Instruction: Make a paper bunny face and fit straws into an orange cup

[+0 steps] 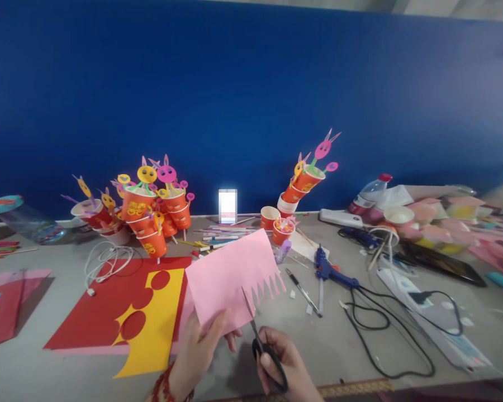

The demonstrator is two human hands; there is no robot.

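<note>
My left hand (201,349) pinches the near edge of a folded pink paper sheet (228,273) and holds it up over the table. One edge of the sheet is cut into a row of pointed teeth. My right hand (287,368) grips black-handled scissors (257,335), its fingers through the loops. The blades point up and away and meet the lower edge of the pink sheet.
A red sheet (92,318) and a yellow sheet with round cutouts (157,329) lie on the grey table (339,346). Orange paper cups with bunny toppers (151,212) stand at the back. To the right lie a blue glue gun (329,271), its black cord (373,329), a pen (302,290) and a bottle (371,195).
</note>
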